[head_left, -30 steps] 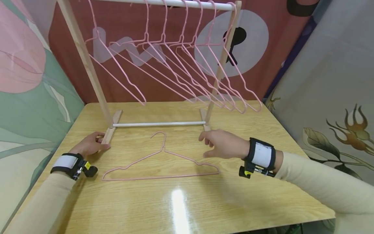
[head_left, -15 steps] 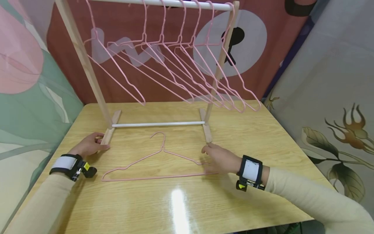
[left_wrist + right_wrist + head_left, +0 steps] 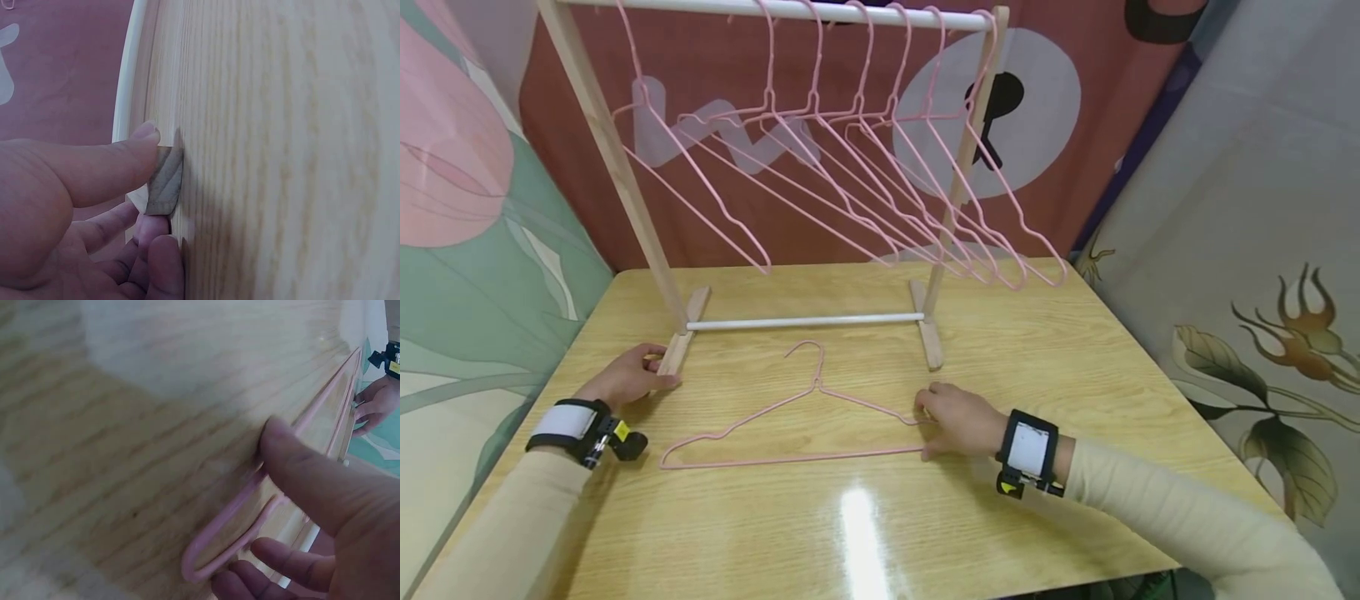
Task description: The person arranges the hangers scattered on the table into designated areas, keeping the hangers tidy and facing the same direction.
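My left hand (image 3: 625, 375) grips the front end of the left wooden foot (image 3: 676, 353) of a small clothes rack. In the left wrist view, the thumb lies on top of that foot's end face (image 3: 165, 181), with fingers curled below and beside it. A pink hanger (image 3: 790, 459) lies flat on the table before the rack, hook toward the back. Around its right end my right hand (image 3: 962, 419) curls, covering that corner in the head view. The right wrist view has the thumb at the hanger's straight bottom bar (image 3: 228, 509) and fingers by the sloping shoulder.
Several pink hangers (image 3: 891, 208) hang from the white top rail (image 3: 700, 5), bunched to the right, with one apart at left. A white lower bar (image 3: 805, 322) joins the feet. Patterned cloths surround the wooden table (image 3: 775, 533) at the back and sides.
My right hand has come down from beside the rack's right foot, toward the front, onto the right end of the lying hanger. The left hand keeps its grip on the left foot.
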`<state>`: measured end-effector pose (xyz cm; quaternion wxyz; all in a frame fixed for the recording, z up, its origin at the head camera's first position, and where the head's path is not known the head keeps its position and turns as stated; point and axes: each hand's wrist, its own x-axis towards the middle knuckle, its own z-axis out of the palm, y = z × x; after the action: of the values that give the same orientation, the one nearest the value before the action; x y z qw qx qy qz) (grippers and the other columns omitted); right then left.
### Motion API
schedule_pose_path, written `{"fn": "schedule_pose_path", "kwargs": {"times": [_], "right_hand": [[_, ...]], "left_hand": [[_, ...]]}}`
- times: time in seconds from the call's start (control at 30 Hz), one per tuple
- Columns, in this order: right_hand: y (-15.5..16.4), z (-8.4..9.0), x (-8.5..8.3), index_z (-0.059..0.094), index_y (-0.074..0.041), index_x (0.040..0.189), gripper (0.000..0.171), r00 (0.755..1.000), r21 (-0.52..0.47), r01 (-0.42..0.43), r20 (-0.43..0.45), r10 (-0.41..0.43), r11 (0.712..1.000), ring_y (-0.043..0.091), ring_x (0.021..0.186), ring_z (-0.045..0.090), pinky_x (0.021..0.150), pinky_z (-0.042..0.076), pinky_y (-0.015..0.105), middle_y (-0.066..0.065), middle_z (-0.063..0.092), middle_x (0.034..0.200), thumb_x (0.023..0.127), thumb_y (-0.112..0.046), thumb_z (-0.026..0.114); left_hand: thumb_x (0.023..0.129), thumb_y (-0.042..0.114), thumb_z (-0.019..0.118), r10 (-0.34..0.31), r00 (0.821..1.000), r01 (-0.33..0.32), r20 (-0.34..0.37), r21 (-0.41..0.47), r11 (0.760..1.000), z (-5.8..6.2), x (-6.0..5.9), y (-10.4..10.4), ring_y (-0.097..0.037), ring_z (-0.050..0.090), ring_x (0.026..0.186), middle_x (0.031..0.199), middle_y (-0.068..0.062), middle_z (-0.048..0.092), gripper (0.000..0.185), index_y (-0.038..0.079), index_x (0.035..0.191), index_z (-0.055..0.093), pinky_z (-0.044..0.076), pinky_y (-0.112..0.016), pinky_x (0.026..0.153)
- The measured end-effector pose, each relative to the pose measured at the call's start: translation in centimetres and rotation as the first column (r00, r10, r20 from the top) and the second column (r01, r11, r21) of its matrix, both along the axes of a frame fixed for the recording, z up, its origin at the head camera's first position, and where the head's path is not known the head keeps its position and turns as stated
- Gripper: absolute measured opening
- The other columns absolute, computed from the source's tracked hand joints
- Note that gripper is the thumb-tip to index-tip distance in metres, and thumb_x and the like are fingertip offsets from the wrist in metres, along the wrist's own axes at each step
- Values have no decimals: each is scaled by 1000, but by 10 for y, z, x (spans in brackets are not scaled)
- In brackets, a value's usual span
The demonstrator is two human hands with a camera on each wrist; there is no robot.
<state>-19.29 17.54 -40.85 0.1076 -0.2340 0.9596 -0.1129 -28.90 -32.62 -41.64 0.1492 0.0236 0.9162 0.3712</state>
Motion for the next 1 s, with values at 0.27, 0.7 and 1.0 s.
{"fn": "schedule_pose_path", "kwargs": {"times": [0.27, 0.7, 1.0], "right_hand": [[-8, 1, 4, 65, -11, 111, 46, 1000, -12, 1, 13, -1, 1000, 13, 77, 52, 68, 48, 33, -3, 57, 90, 76, -26, 91], [-1, 6, -13, 64, -14, 105, 45, 980, -85, 8, 198, 9, 996, 14, 76, 51, 70, 44, 33, -2, 57, 84, 72, -25, 93], [13, 22, -17, 65, -7, 104, 35, 950, -228, -78, 277, 141, 971, 16, 80, 50, 69, 43, 28, 6, 58, 90, 77, -13, 87]], "left_hand": [[97, 17, 69, 12, 1000, -12, 12, -3, 1000, 0, 1, -1, -30, 48, 93, 110, -24, 46, 71, -19, 142, 27, 42, -31, 72], [98, 20, 68, 33, 999, -33, 33, -18, 999, 0, 1, 1, -33, 48, 97, 114, -26, 45, 72, -17, 144, 26, 41, -33, 75], [98, 18, 68, 18, 1000, -18, 17, -10, 1000, 1, 1, 1, -31, 48, 93, 110, -24, 46, 70, -18, 143, 27, 42, -32, 73]]}}
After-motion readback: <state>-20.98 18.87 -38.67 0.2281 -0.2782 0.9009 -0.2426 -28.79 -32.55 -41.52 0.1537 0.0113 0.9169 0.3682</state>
